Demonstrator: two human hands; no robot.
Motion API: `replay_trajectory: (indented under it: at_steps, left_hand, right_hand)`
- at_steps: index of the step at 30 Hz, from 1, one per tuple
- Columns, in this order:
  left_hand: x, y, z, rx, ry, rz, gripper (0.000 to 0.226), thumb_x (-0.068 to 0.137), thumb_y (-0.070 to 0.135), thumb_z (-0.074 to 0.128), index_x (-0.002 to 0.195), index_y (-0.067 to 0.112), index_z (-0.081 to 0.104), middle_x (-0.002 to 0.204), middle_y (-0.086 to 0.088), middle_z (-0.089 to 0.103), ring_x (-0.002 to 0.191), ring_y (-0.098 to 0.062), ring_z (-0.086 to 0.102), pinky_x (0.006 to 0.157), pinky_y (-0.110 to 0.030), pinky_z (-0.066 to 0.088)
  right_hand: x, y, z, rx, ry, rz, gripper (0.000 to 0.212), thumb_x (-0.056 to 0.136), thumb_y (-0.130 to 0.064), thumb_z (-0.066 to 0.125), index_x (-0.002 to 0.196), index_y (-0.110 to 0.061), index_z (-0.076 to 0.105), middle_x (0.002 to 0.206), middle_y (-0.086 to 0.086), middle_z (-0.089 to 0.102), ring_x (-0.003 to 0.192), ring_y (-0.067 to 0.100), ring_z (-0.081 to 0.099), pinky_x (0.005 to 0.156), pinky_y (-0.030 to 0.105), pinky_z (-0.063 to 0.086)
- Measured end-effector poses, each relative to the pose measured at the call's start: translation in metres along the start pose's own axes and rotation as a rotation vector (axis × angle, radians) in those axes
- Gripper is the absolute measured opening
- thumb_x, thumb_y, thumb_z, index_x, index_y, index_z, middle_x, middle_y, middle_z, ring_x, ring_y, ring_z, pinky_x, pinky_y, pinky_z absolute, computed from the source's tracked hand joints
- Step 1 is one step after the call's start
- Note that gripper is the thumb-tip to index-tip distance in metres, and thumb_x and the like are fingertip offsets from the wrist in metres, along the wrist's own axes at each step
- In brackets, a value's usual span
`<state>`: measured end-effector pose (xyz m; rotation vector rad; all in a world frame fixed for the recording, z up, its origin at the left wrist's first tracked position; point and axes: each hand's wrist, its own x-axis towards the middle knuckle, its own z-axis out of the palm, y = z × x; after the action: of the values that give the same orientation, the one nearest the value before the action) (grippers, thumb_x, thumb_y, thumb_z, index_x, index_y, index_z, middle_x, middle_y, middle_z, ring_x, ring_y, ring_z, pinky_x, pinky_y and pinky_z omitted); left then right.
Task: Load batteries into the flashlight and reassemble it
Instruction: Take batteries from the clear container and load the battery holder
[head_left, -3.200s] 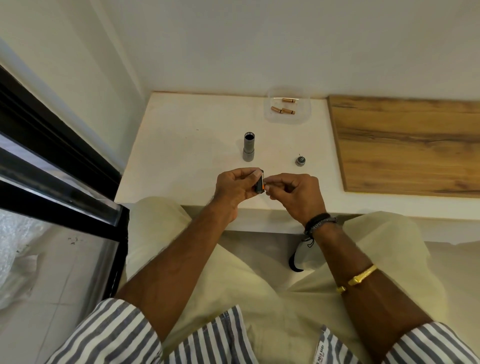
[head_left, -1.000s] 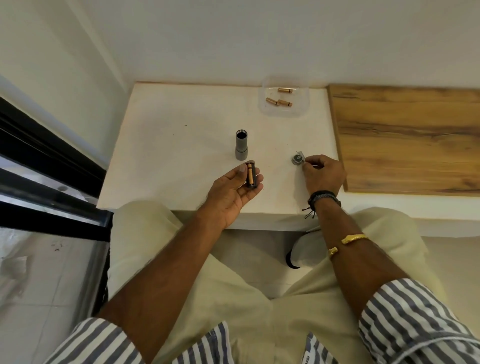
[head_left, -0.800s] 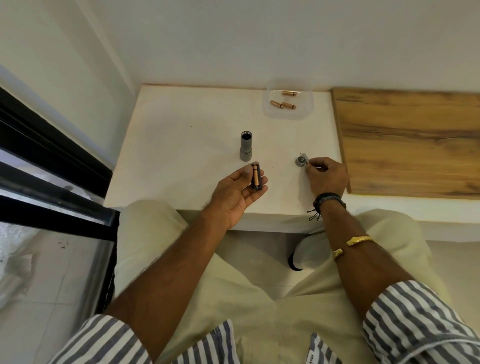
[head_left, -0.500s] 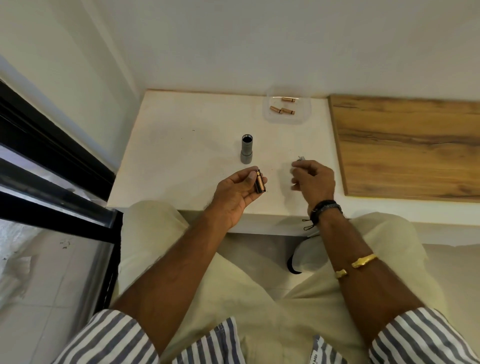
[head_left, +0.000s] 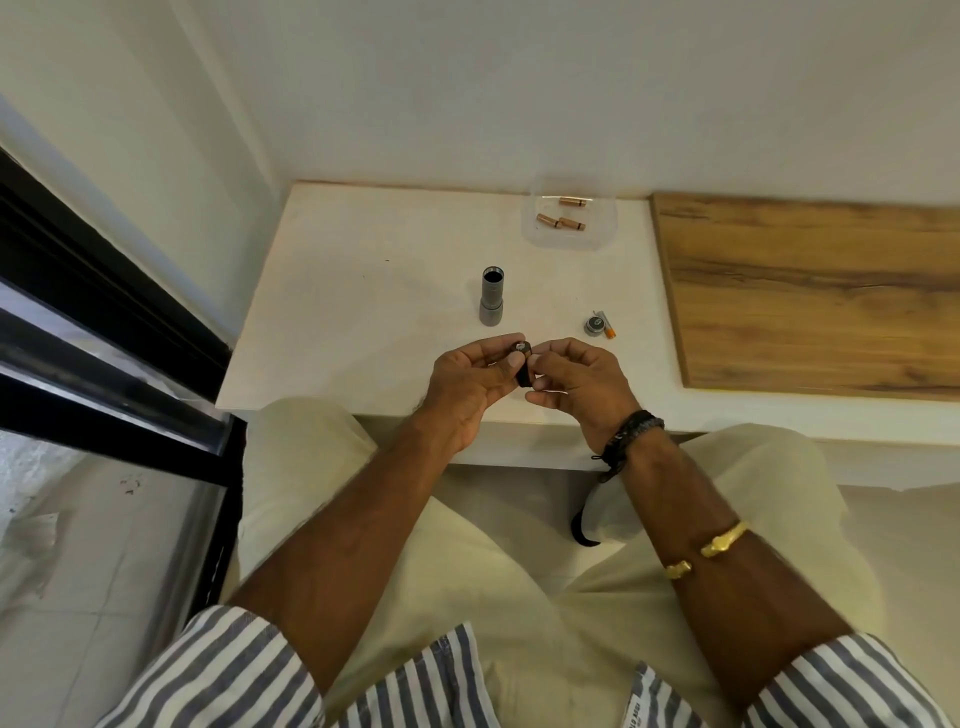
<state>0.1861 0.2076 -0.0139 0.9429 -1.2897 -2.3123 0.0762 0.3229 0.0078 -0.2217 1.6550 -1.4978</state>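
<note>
The right hand (head_left: 576, 379) is brought back from the tail cap (head_left: 595, 325) and pinched onto the battery holder (head_left: 523, 365), held in the curled grip of the left hand (head_left: 467, 384), so loading's probably resumed.

A white table (head_left: 363, 291) fills the middle of the view toward 12 o'clock, its far edge against a plain pale wall (head_left: 519, 88). At 2 o'clock a wooden board (head_left: 810, 301) with dark grain lies flat, its left edge on the table's right end. At 9 o'clock a black frame (head_left: 104, 332) runs diagonally, touching the table's left corner. Pale floor tiles (head_left: 62, 597) show at 8 o'clock.
</note>
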Motion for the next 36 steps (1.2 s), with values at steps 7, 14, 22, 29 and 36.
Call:
replay_trajectory:
  at_steps: [7, 14, 22, 29, 36]
  left_hand:
    - [-0.0002, -0.0014, 0.0009, 0.119, 0.021, 0.067, 0.025, 0.087, 0.002, 0.069, 0.111, 0.009, 0.072, 0.104, -0.009, 0.076, 0.097, -0.028, 0.074, 0.092, -0.041, 0.058]
    - [-0.0018, -0.0019, 0.0010, 0.207, 0.009, 0.152, 0.026, 0.083, -0.001, 0.073, 0.108, 0.007, 0.073, 0.097, -0.007, 0.078, 0.093, -0.026, 0.075, 0.086, -0.037, 0.059]
    - [-0.0054, -0.0068, 0.0053, 0.225, 0.039, 0.210, 0.027, 0.082, -0.001, 0.074, 0.108, 0.005, 0.073, 0.097, -0.009, 0.078, 0.091, -0.023, 0.075, 0.080, -0.031, 0.060]
    - [-0.0059, -0.0076, 0.0067, 0.205, 0.062, 0.196, 0.025, 0.083, 0.002, 0.075, 0.108, 0.006, 0.074, 0.095, -0.006, 0.078, 0.089, -0.022, 0.075, 0.077, -0.029, 0.060]
    - [-0.0051, -0.0072, 0.0058, 0.153, 0.102, 0.170, 0.026, 0.083, 0.002, 0.075, 0.108, 0.006, 0.073, 0.097, -0.008, 0.078, 0.091, -0.026, 0.075, 0.082, -0.038, 0.061]
  right_hand:
    - [-0.0017, -0.0011, -0.0008, 0.034, -0.020, 0.030, 0.007, 0.093, -0.007, 0.068, 0.098, -0.006, 0.072, 0.092, 0.019, 0.065, 0.077, 0.021, 0.061, 0.077, 0.037, 0.064]
    - [0.0003, 0.0006, -0.0020, 0.135, -0.054, 0.091, 0.008, 0.092, 0.000, 0.062, 0.094, -0.004, 0.069, 0.089, 0.017, 0.062, 0.073, 0.019, 0.067, 0.078, 0.039, 0.064]
    - [0.0018, -0.0003, 0.0011, 0.200, -0.021, 0.120, 0.014, 0.088, 0.007, 0.055, 0.086, -0.003, 0.065, 0.083, 0.014, 0.058, 0.070, 0.018, 0.061, 0.076, 0.037, 0.064]
    - [0.0018, 0.0000, 0.0007, 0.223, -0.022, 0.110, 0.014, 0.087, 0.006, 0.058, 0.088, -0.006, 0.067, 0.089, 0.014, 0.061, 0.073, 0.019, 0.061, 0.082, 0.041, 0.063]
    - [0.0004, -0.0002, 0.0018, 0.181, -0.040, 0.056, 0.006, 0.091, -0.008, 0.070, 0.097, -0.005, 0.069, 0.084, 0.011, 0.061, 0.075, 0.018, 0.062, 0.081, 0.038, 0.063]
